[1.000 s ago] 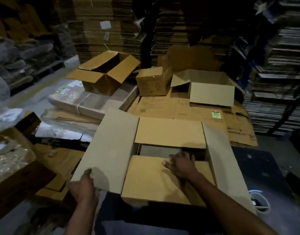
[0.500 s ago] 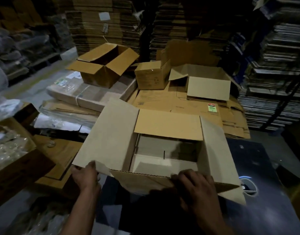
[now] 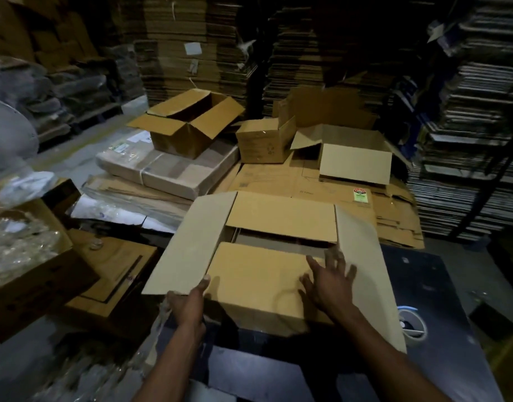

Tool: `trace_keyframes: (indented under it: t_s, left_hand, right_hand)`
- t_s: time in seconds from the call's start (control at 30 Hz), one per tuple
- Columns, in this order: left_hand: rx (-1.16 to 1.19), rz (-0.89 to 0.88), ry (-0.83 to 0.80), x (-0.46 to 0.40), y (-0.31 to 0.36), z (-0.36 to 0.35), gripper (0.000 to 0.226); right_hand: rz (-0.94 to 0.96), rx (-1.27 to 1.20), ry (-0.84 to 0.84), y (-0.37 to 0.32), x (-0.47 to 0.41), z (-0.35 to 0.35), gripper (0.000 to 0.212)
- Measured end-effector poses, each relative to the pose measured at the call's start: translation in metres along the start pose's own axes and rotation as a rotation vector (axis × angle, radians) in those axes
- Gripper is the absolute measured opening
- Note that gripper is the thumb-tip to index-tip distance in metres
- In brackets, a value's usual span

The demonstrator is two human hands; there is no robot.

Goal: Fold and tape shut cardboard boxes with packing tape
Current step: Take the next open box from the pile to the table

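Left hand (image 3: pixel 188 304) pinches the cardboard box's (image 3: pixel 264 309) left flap (image 3: pixel 191 242); right hand (image 3: pixel 326 281), fingers spread, flattens the near flap (image 3: pixel 258 274) (box sits on the dark table). Folding step; probably side flaps next, then the tape roll (image 3: pixel 412 324).

We fold down the flaps of a cardboard box (image 3: pixel 267 274) on a dark table (image 3: pixel 441 288).

Our right hand (image 3: pixel 326 281) lies flat, fingers spread, on the near flap (image 3: pixel 249 274), pressing it down; our left hand (image 3: pixel 188 303) grips the near edge of the left flap (image 3: pixel 188 242), which stands out sideways like the right flap (image 3: pixel 365 265). The far flap (image 3: pixel 281 216) is folded in. A tape roll (image 3: pixel 412 323) lies near the table's right edge. Open boxes (image 3: pixel 188 123) sit on flattened cardboard (image 3: pixel 278 178) beyond.
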State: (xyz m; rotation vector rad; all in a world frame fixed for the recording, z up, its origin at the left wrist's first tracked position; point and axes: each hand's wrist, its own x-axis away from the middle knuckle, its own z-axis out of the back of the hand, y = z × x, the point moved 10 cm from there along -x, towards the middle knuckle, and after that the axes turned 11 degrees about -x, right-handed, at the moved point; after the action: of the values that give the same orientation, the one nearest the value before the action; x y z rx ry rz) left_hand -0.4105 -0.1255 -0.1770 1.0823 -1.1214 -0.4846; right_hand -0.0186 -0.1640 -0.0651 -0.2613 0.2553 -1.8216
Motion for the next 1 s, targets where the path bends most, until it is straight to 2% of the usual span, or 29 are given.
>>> trace_keyframes:
  t_s: [0.13,0.23,0.27,0.3,0.37,0.4,0.43,0.5,0.6,0.67,0.8,0.87,0.93,1.0]
  left_hand:
    - [0.187,-0.027,0.137,-0.010,0.004,0.003,0.098]
    - [0.203,-0.127,0.153,-0.015,0.029,0.002,0.115]
    - [0.142,-0.195,0.141,-0.016,0.039,0.002,0.113]
    - [0.034,-0.284,0.124,-0.020,0.048,0.001,0.102]
    - [-0.265,-0.526,0.083,-0.021,0.066,-0.007,0.063]
    - [-0.400,-0.636,0.040,-0.019,0.069,-0.016,0.053]
    - [-0.528,-0.753,-0.015,-0.014,0.070,-0.027,0.056]
    - [-0.755,-1.014,-0.138,0.010,0.067,-0.054,0.079]
    - [-0.974,-1.278,-0.219,0.051,0.054,-0.085,0.091]
    - [-1.037,-1.304,-0.205,0.069,0.045,-0.101,0.089]
    - [-1.395,-1.115,-0.204,0.070,0.014,-0.139,0.101]
    - [-1.583,-1.014,-0.253,0.065,-0.007,-0.147,0.111]
    - [-1.651,-0.998,-0.248,0.063,-0.015,-0.149,0.114]
    - [-1.646,-1.009,-0.228,0.063,-0.017,-0.148,0.112]
  right_hand:
    - [-0.051,-0.053,-0.070,0.032,0.028,-0.034,0.063]
    - [-0.067,-0.076,-0.063,0.028,0.032,-0.053,0.066]
    - [-0.067,-0.084,-0.038,0.026,0.031,-0.056,0.067]
    - [-0.073,-0.092,-0.008,0.027,0.030,-0.058,0.068]
    - [-0.093,-0.094,0.062,0.029,0.027,-0.059,0.067]
    - [-0.098,-0.102,0.097,0.030,0.027,-0.059,0.067]
    - [-0.102,-0.123,0.137,0.031,0.028,-0.057,0.067]
    - [-0.157,-0.201,0.261,0.037,0.038,-0.048,0.065]
    - [-0.462,-0.338,0.489,0.070,0.067,-0.040,0.066]
    - [-0.691,-0.513,0.605,0.096,0.094,-0.052,0.070]
    - [-1.129,-0.949,0.634,0.129,0.145,-0.095,0.092]
    - [-1.226,-1.214,0.686,0.139,0.156,-0.118,0.097]
    - [-1.232,-1.475,0.866,0.143,0.162,-0.122,0.101]
    - [-1.115,-1.690,1.048,0.138,0.163,-0.105,0.080]
